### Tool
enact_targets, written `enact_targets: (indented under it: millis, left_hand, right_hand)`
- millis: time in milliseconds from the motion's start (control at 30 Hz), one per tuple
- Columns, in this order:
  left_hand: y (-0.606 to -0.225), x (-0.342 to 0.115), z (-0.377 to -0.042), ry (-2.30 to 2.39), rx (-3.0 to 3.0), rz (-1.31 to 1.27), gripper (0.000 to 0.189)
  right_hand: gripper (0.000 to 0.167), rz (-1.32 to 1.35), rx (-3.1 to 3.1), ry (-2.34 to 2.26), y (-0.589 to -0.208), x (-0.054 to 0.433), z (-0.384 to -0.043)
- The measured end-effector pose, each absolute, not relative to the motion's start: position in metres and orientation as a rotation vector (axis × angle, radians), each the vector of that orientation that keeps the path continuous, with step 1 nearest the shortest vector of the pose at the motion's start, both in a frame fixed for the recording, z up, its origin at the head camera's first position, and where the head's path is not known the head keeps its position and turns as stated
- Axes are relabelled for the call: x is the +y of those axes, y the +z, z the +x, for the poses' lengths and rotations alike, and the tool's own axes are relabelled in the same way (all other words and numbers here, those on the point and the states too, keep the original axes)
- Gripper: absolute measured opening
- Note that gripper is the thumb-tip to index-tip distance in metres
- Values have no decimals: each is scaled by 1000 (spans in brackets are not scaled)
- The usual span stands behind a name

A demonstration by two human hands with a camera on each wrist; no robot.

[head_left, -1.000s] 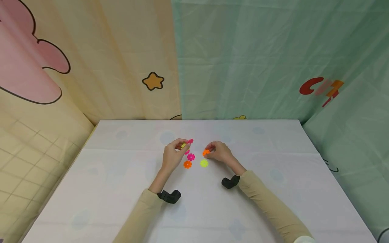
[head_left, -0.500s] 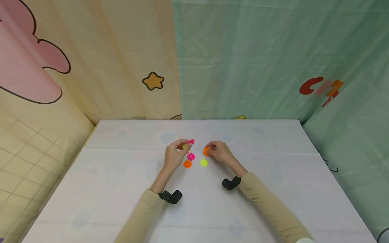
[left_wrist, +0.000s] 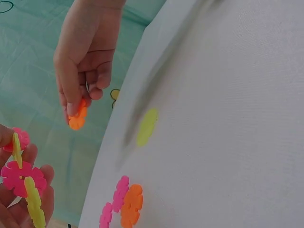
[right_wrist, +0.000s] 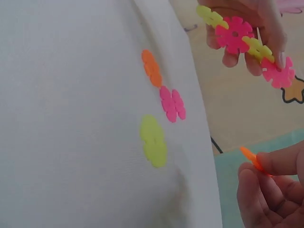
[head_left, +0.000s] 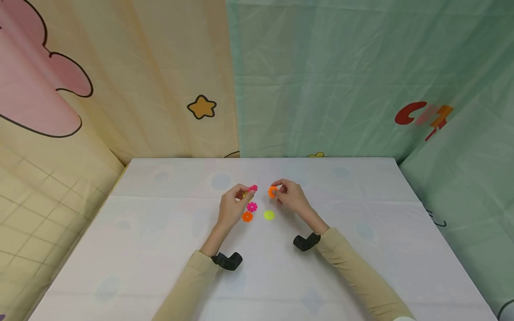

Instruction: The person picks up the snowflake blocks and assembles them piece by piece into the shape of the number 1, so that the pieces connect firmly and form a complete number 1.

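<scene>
My left hand holds a short chain of interlocked plastic snowflake discs, yellow and pink by turns, raised above the table. The thumb presses the pink disc at the chain's end. To its right, my right hand pinches a single orange snowflake disc between thumb and fingers, also in the air. The orange disc and the chain are apart. Below the hands lie a yellow-green disc, an orange disc and two pink discs close together.
A white cloth covers the table, whose far edge runs just beyond the hands. Patterned curtains hang behind it and at both sides. A black wrist camera sits on the left wrist, another camera on the right.
My right hand has lifted the orange disc up and away from the yellow-green disc. The left hand has shifted slightly right with the chain. The discs on the table stay put.
</scene>
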State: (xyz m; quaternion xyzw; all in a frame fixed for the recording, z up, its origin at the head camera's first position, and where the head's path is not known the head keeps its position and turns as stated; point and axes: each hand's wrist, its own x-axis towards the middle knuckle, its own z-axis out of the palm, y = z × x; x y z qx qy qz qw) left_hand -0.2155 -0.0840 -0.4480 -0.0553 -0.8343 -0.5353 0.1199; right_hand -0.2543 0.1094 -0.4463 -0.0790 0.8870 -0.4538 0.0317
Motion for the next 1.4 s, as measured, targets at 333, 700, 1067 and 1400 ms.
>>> enact_targets:
  millis: [333,700,1067,1400]
  left_hand:
    - [-449,-81,-213,-1562,-2454,-184,12]
    - [-449,-73,-209,-1533,-2501,-191,12]
    - [-451,-67,-209,-1518,-2508,-213,12]
    - [-449,-64,-206,-1480,-2505,-249,14]
  right_hand:
    - [20,-324,2736,-1562,-436,109,-250]
    - [20,-346,2737,-1652,-429,109,-245]
    - [24,-400,2644,-1806,-419,106,-237]
    - [21,-409,2643,-1809,-418,102,-232]
